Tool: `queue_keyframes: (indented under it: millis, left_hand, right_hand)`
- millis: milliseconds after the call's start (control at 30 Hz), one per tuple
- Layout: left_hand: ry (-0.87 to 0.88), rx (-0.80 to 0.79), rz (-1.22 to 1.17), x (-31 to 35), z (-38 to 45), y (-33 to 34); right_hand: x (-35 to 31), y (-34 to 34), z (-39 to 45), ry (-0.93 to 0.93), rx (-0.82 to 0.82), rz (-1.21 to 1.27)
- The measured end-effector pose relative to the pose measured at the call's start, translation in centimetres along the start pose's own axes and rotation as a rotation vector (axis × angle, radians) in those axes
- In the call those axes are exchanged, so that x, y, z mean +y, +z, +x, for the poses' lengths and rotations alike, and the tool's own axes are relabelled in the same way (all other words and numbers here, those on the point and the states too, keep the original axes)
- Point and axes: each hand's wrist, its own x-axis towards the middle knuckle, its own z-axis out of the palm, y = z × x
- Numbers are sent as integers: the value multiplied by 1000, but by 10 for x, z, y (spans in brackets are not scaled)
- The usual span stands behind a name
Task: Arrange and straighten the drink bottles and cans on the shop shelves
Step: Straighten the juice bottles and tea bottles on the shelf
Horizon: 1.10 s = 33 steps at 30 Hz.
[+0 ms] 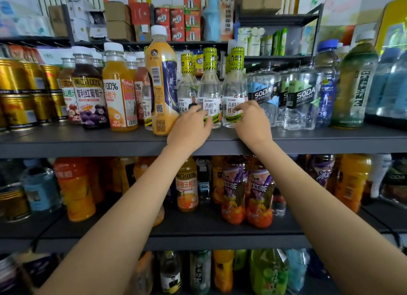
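1. Both my forearms reach up and forward over the lower shelves to the grey shelf [88,140] at hand height.
2. My left hand [190,127] has its fingers curled round the base of the middle clear bottle [209,89]; the fingertips lie on its white label.
3. My right hand [251,120] curls its fingers onto the label of the right clear bottle [234,87], low on its body. Both bottles stand upright, just beside each other, on the shelf edge.
4. Just left of my left hand: a tall orange bottle [161,83], white cap, tilted a little to the left.
5. Further left: juice bottles [117,92] in a row, then stacked gold cans [15,92].
6. Just right of my right hand: soda bottles [301,96], clear, upright, close together; past them a green tea bottle [354,85].
7. Beyond my hands, higher up: a top shelf with boxes [119,21].
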Motion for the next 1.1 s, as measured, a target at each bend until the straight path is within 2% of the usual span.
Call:
queue_keyframes:
  millis: [100, 200, 267, 333, 400, 500, 600, 700, 833, 900, 1100]
  left_hand:
    - [79, 284, -88, 4, -35, 6]
    - [292, 395, -195, 1, -105, 37]
    - [294, 310, -203, -9, -148, 72]
    - [176, 148, -208, -19, -176, 106]
    - [59, -1, -200, -22, -188, 129]
    - [-10, -127, -190, -18, -188, 138]
    - [-18, -181, -230, -11, -183, 139]
    - [-66, -240, -437, 1, -174, 138]
    - [-360, -223, -796, 18, -154, 144]
    - [-425, -248, -774, 22, -142, 150]
    - [-452, -237, -584, 29, -127, 167]
  right_hand:
    - [11, -6, -44, -162, 214, 200]
    - [40, -8, -116, -212, 349, 309]
    - [68, -1, -153, -118, 322, 297]
    - [93, 11, -176, 6, 207, 259]
    - [112, 21, -190, 101, 110, 205]
    - [124, 26, -199, 213, 45, 178]
    - [120, 31, -192, 205, 26, 190]
    - [112, 43, -173, 231, -37, 270]
    - [108, 64, -157, 384, -102, 351]
    - [110, 69, -158, 389, -83, 294]
    - [122, 68, -163, 344, -74, 217]
